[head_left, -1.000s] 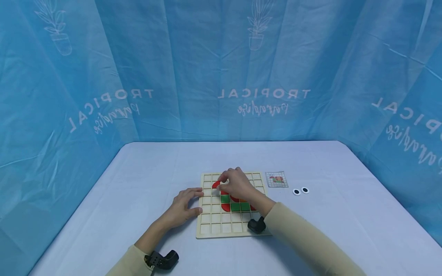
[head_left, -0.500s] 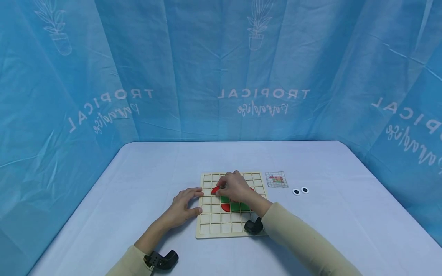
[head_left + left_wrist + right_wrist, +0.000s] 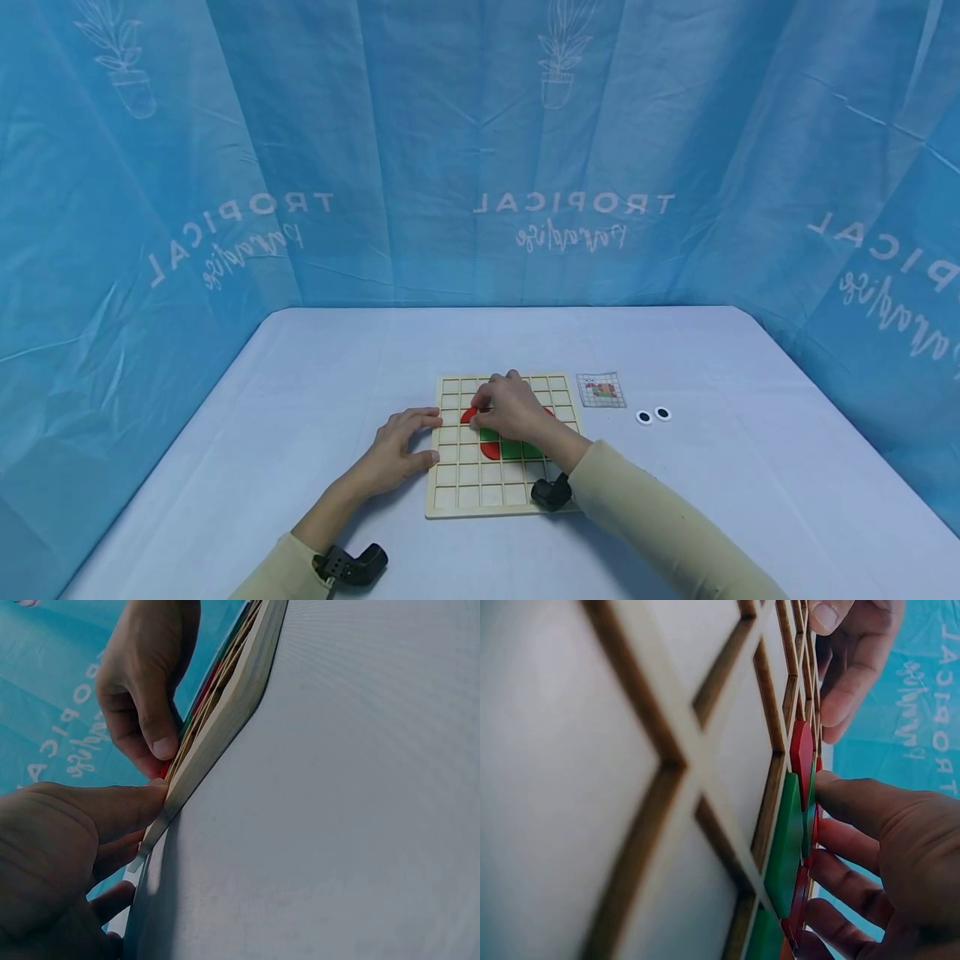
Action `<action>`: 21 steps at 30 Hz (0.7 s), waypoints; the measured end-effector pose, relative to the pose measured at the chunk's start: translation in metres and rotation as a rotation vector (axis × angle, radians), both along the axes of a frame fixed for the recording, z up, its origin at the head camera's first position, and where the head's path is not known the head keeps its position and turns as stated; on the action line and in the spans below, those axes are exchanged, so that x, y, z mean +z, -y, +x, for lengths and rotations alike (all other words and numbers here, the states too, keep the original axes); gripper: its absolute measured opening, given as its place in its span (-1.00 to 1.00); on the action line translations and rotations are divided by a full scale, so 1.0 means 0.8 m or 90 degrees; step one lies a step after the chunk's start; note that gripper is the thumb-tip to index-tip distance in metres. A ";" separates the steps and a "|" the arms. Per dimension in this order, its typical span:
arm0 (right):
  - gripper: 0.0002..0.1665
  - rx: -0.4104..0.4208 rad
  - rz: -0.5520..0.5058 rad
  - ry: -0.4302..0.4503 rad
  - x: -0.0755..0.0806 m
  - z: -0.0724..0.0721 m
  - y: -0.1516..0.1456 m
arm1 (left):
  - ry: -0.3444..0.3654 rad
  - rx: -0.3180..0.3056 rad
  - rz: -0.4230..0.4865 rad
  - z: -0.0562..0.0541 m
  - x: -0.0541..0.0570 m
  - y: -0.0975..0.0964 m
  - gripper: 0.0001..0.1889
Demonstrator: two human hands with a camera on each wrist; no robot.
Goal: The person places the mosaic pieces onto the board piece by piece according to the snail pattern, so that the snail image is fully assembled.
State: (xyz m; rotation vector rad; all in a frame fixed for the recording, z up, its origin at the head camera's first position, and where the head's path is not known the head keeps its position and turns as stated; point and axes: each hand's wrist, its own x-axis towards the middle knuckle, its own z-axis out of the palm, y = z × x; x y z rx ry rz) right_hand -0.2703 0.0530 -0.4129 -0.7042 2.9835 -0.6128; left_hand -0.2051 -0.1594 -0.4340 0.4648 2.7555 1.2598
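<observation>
A wooden grid board (image 3: 468, 477) lies on the table with red and green pieces in some of its cells. My right hand (image 3: 513, 410) reaches over it, thumb and fingers pinching a red rounded piece (image 3: 468, 414) at a cell in the upper left part. Just below the hand are a green square (image 3: 512, 450) and a red quarter-round piece (image 3: 490, 451); other pieces are partly hidden under it. At the board's left edge rests my left hand (image 3: 397, 450), its thumb and fingers spread and touching the rim. In the left wrist view its thumb lies against the board edge (image 3: 217, 720).
A small printed picture card (image 3: 601, 390) lies right of the board. Beside it are two round white pieces with black centres, one eye-like disc (image 3: 644, 417) and another disc (image 3: 663, 413). Blue curtains (image 3: 480, 150) enclose the white table (image 3: 360, 350).
The right hand has shifted slightly left and down over the board, and the red piece has come lower with it, then held nearly still. The left hand stays at the edge.
</observation>
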 end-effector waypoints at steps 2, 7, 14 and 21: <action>-0.73 0.000 0.001 0.000 -0.001 -0.001 0.000 | 0.000 0.000 0.000 0.000 0.000 0.000 -0.52; -0.72 -0.006 -0.037 0.019 0.003 0.000 -0.004 | -0.001 0.006 0.003 0.001 -0.001 0.000 -0.52; -0.68 -0.021 -0.123 0.045 0.025 0.008 -0.036 | -0.001 0.017 0.006 0.001 -0.002 -0.002 -0.52; -0.66 -0.080 -0.130 0.021 0.038 0.017 -0.107 | -0.010 0.010 0.001 0.000 -0.002 -0.001 -0.53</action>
